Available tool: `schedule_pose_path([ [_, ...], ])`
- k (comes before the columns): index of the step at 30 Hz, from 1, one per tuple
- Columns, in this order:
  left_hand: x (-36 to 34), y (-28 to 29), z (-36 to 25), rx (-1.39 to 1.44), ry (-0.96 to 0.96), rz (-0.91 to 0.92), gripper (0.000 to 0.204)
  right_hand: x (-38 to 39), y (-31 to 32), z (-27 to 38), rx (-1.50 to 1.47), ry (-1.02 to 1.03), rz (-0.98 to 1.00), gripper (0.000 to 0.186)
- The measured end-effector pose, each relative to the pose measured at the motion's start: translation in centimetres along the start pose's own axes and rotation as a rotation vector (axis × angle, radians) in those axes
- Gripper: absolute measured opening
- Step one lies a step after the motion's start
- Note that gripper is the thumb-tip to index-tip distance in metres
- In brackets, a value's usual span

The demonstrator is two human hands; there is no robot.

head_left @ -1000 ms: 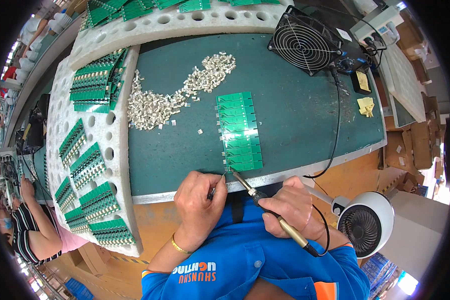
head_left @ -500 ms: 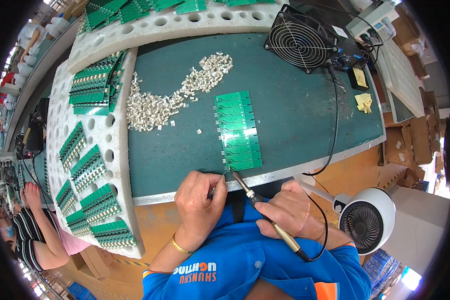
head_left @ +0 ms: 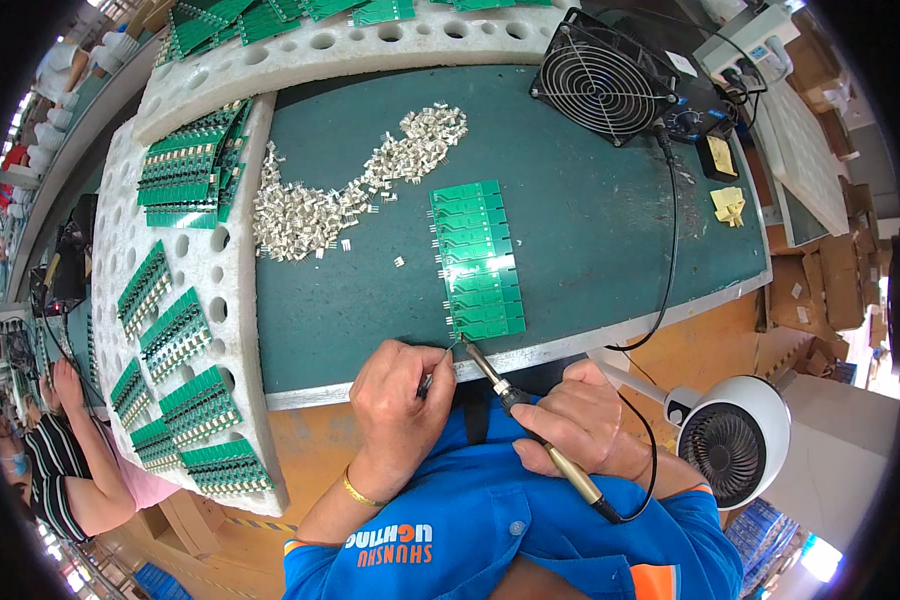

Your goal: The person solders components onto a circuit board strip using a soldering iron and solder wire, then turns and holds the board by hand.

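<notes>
One soldering iron (head_left: 502, 387) gripped in right hand (head_left: 575, 418), thin wire (head_left: 452, 348) pinched in left hand (head_left: 400, 397); near pins (head_left: 450, 322) on green board (head_left: 480, 262) may be bridged if wire is overfed.

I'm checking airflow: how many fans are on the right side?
2: a black square wire-grilled fan, upper right; a white round fan, lower right. More may be hidden.
</notes>
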State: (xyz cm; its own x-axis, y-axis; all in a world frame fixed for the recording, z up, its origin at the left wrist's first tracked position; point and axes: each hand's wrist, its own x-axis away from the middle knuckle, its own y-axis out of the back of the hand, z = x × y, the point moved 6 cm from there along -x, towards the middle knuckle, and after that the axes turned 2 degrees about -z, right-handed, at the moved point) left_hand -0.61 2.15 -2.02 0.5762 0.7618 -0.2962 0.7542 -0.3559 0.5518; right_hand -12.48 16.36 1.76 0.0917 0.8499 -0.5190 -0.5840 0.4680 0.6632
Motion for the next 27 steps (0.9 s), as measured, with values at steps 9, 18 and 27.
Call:
schedule_pose_path([
  [9, -0.08, -0.23, -0.08, -0.029, -0.013, -0.004, 0.015, -0.03, 0.22, 0.17, -0.019, -0.010, -0.012, 0.033],
  [18, -0.08, -0.21, -0.06, -0.010, -0.013, -0.003, 0.015, -0.09, 0.12, 0.26, -0.021, -0.012, -0.027, 0.034],
  [27, -0.31, -0.43, -0.24, -0.023, -0.048, 0.004, 0.015, -0.05, 0.03, 0.25, -0.026, -0.016, -0.030, 0.035],
])
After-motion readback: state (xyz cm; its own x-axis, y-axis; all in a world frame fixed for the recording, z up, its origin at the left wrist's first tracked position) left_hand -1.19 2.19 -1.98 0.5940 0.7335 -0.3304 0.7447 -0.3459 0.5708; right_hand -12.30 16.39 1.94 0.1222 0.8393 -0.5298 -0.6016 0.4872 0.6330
